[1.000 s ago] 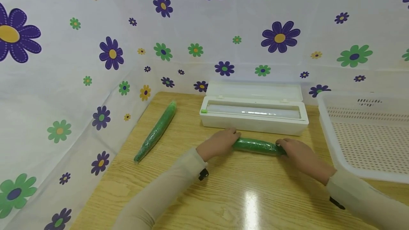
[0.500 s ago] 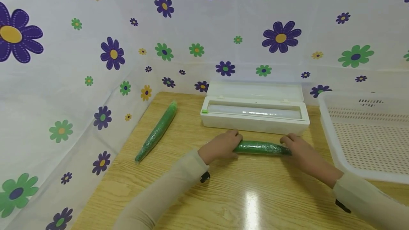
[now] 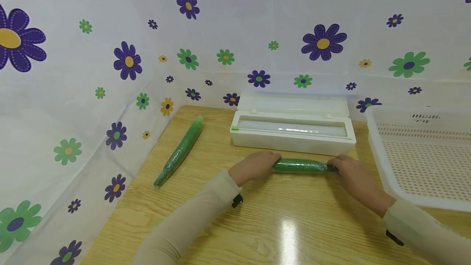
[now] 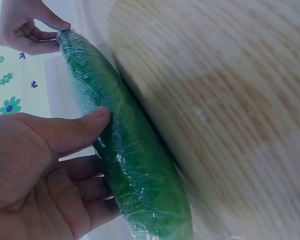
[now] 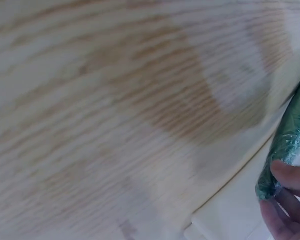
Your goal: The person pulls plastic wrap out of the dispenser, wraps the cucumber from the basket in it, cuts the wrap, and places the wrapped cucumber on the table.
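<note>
A green cucumber (image 3: 299,165) in clear cling film lies crosswise between my hands, just in front of the white cling film box (image 3: 290,144). My left hand (image 3: 254,166) holds it near its left end; in the left wrist view the thumb lies along one side and the fingers curl around the other. The glossy film on the cucumber (image 4: 140,165) is wrinkled. At the darker right end, my right hand (image 3: 354,177) pinches the wrapped tip, and the right wrist view shows thumb and fingers on either side of it.
Another wrapped cucumber (image 3: 180,150) lies slantwise on the wooden table (image 3: 235,232) at left. The box's lid (image 3: 294,103) stands raised, with a film roll (image 3: 290,128) inside. A white perforated basket (image 3: 386,183) stands at right. Flower-patterned cloth (image 3: 220,32) hangs behind and at left.
The right hand has shifted slightly right, loosening and then pinching the cucumber's end again. The cucumber has moved slightly right and lies straighter across; the left hand still holds its left end.
</note>
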`<state>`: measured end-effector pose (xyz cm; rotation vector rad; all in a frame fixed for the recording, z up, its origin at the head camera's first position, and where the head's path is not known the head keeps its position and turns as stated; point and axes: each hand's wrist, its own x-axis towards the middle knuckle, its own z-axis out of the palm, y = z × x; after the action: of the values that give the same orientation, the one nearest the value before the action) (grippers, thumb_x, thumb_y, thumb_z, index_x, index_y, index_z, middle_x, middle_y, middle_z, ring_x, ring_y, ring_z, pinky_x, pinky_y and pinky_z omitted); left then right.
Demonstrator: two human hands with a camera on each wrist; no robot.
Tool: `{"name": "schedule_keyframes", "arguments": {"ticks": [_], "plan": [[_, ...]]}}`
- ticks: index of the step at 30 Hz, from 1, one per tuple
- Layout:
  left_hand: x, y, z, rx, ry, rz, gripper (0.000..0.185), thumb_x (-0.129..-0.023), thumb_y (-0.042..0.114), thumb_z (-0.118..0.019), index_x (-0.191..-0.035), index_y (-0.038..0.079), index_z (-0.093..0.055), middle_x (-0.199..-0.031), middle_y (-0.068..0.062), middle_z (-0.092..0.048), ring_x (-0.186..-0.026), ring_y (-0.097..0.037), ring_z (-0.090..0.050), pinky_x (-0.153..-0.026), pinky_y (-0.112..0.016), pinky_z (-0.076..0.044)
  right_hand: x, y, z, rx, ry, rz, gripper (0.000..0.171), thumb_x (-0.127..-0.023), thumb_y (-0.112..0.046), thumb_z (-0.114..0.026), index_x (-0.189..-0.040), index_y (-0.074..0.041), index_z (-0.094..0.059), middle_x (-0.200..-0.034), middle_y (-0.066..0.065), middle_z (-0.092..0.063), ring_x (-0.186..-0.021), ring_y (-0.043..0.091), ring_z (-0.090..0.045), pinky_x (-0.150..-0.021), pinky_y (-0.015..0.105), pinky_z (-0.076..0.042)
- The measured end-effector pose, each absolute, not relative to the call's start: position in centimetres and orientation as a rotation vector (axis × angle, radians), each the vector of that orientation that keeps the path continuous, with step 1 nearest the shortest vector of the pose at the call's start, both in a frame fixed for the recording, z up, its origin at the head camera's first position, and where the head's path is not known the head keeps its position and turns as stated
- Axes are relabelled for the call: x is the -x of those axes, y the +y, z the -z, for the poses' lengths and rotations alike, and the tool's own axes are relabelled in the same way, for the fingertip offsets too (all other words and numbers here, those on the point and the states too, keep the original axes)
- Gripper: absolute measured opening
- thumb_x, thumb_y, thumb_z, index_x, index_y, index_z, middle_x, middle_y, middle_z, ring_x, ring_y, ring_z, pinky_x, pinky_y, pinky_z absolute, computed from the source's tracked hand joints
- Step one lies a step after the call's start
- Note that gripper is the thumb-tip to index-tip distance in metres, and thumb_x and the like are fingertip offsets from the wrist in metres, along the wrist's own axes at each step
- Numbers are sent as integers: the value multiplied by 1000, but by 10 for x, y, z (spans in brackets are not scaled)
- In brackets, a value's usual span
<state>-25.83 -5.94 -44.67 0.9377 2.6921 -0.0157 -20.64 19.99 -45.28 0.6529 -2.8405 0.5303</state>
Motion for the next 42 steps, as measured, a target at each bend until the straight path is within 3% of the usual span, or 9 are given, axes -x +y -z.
{"name": "schedule_keyframes", "arguments": {"ticks": [9,15,18,25,34,39,42], "plan": [[259,-59,444,-956,2631,44,43,-96,20,-51,-138,10,-45,-124,-6,-62,-113,-17,-59,-96,-28,-48,203,202,454,-645,-2757,-533,11,-73,4,-72,-84,2,-70,-82,14,-71,-79,30,-64,-70,43,-54],[257,-60,441,-976,2634,35,42,-95,18,-54,-136,10,-47,-124,-6,-62,-113,-17,-59,-97,-27,-48,203,206,452,-503,-2925,-699,38,-71,3,-76,-105,10,-61,-99,27,-62,-84,37,-62,-69,45,-53],[256,-61,440,-969,2644,21,42,-94,17,-55,-135,11,-49,-123,-5,-62,-113,-17,-59,-96,-27,-48,201,209,449,-447,-3024,-752,44,-71,-4,-78,-108,12,-59,-99,28,-61,-83,37,-62,-67,44,-54],[255,-61,441,-973,2660,41,43,-93,17,-57,-136,13,-48,-125,-4,-62,-114,-17,-59,-97,-28,-47,196,212,448,-437,-3031,-835,23,-73,2,-74,-93,10,-65,-87,22,-66,-75,30,-65,-65,40,-55],[254,-61,441,-965,2668,30,46,-93,17,-57,-138,13,-46,-126,-5,-61,-115,-17,-58,-98,-28,-47,199,215,451,-469,-3072,-779,23,-76,1,-71,-95,13,-64,-85,25,-68,-73,31,-67,-63,40,-55],[253,-61,441,-987,2676,39,46,-93,17,-57,-137,13,-46,-125,-4,-62,-114,-17,-59,-97,-27,-47,199,215,452,-478,-3113,-747,6,-79,-2,-70,-81,3,-68,-73,9,-68,-63,17,-59,-54,30,-48],[252,-61,442,-990,2675,42,46,-94,16,-56,-139,13,-45,-125,-5,-62,-114,-17,-59,-98,-28,-47,197,214,453,-488,-3105,-700,8,-79,-1,-68,-72,-3,-65,-66,1,-63,-57,10,-48,-51,25,-40]]}}
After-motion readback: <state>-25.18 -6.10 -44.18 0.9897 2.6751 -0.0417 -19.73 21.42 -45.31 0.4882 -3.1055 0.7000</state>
